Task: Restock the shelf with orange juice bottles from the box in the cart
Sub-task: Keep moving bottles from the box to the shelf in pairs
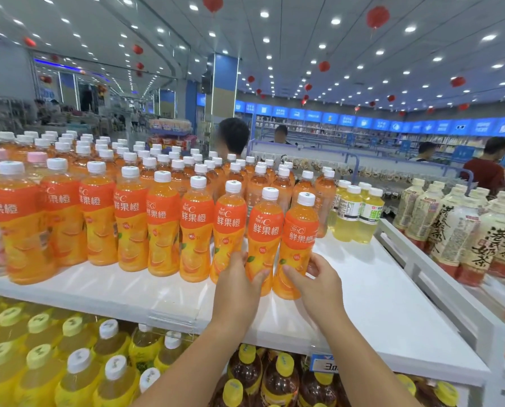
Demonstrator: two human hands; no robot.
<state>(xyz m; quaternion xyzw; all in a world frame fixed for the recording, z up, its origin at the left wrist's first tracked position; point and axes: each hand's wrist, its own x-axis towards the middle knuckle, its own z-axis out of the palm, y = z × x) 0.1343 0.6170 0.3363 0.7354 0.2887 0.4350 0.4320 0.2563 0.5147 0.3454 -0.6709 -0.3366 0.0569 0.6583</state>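
Observation:
Several rows of orange juice bottles with white caps fill the white top shelf [362, 295]. At the right end of the front row stand two of them. My left hand [239, 280] grips the lower half of the orange juice bottle [264, 227] second from the end. My right hand [318, 277] wraps around the base of the last orange juice bottle [299, 230]. Both bottles are upright and their bases rest on the shelf. The box and the cart are out of view.
Pale yellow drink bottles [354, 212] stand just right of the orange rows, and milk tea bottles [462, 230] fill the neighbouring shelf. Yellow and dark drinks sit on the lower shelf [98, 362]. Pink-capped bottles are at far left. People [233, 139] stand behind the shelving.

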